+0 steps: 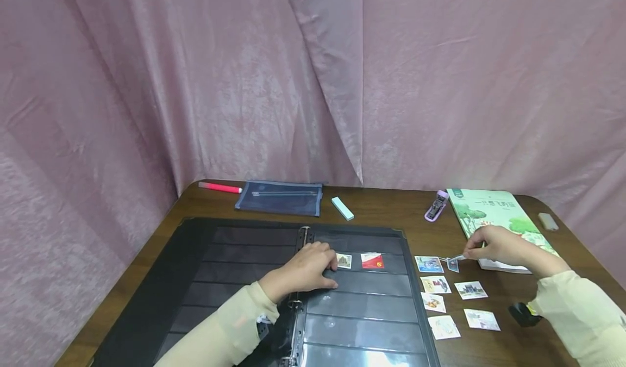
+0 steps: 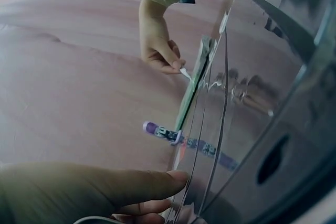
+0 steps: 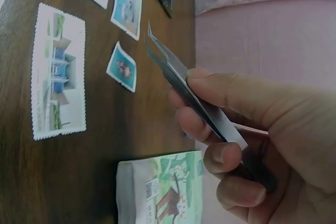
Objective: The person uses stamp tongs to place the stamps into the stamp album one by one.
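My right hand point(image 1: 496, 244) holds a pair of curved-tip metal tweezers point(image 3: 194, 95) between thumb and fingers. The tweezer tips stand apart, above a small blue-green stamp point(image 3: 123, 67) on the table. Other stamps lie around it, among them a blue one point(image 1: 429, 264) and a wide white-edged one point(image 3: 59, 72). Across the ring spine and right page of a black stamp album point(image 1: 362, 331) rests my left hand point(image 1: 305, 266), fingers relaxed. Beside its fingertips a stamp point(image 1: 344, 261) sits in the top strip, with a red-and-white stamp point(image 1: 373, 261) farther right.
A green-covered book point(image 1: 504, 212) lies at the back right, with a pale eraser point(image 1: 548, 222) beside it. Along the back are a purple clip-like item point(image 1: 437, 206), a light blue block point(image 1: 342, 209), a blue mesh pouch point(image 1: 280, 198) and a red marker point(image 1: 220, 187).
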{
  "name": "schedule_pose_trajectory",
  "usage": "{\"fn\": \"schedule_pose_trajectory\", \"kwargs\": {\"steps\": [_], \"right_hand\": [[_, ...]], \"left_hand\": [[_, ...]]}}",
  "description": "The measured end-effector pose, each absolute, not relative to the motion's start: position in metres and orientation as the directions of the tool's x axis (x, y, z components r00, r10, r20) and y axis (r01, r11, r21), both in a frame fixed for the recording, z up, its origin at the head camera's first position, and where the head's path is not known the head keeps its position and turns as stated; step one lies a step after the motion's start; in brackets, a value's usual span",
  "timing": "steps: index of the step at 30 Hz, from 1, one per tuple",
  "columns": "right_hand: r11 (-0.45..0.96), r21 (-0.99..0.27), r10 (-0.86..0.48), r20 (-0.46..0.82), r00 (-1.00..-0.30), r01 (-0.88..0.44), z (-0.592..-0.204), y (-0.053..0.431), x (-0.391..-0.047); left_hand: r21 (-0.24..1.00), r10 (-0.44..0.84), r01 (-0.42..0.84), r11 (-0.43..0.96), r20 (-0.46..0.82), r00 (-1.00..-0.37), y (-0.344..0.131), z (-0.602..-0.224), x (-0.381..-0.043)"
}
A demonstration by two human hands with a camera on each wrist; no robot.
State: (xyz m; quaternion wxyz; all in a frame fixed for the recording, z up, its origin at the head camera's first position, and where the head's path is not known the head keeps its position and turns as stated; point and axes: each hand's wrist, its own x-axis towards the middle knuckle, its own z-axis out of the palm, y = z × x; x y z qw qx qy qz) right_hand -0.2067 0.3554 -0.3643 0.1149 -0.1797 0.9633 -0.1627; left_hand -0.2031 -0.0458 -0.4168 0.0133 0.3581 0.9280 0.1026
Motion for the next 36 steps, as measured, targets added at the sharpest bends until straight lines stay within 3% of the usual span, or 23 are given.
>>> {"fn": "schedule_pose_trajectory", "kwargs": {"steps": [11, 20, 36], "right_hand": [[0.82, -0.451, -0.469, -0.175, -0.866, -0.353, -0.374, 0.361, -0.213], [0.791, -0.528, -0.476, -0.213, -0.853, -0.31, -0.377, 0.356, -0.215], [0.81, -0.48, -0.466, -0.176, -0.867, -0.338, -0.382, 0.348, -0.211]], "left_hand": [[0.202, 0.657, 0.646, 0.736, 0.018, -0.754, -0.045, -0.416, -0.204], [0.22, 0.65, 0.636, 0.74, 0.013, -0.76, -0.046, -0.415, -0.205], [0.199, 0.655, 0.641, 0.741, -0.007, -0.755, -0.044, -0.415, -0.204]]}}
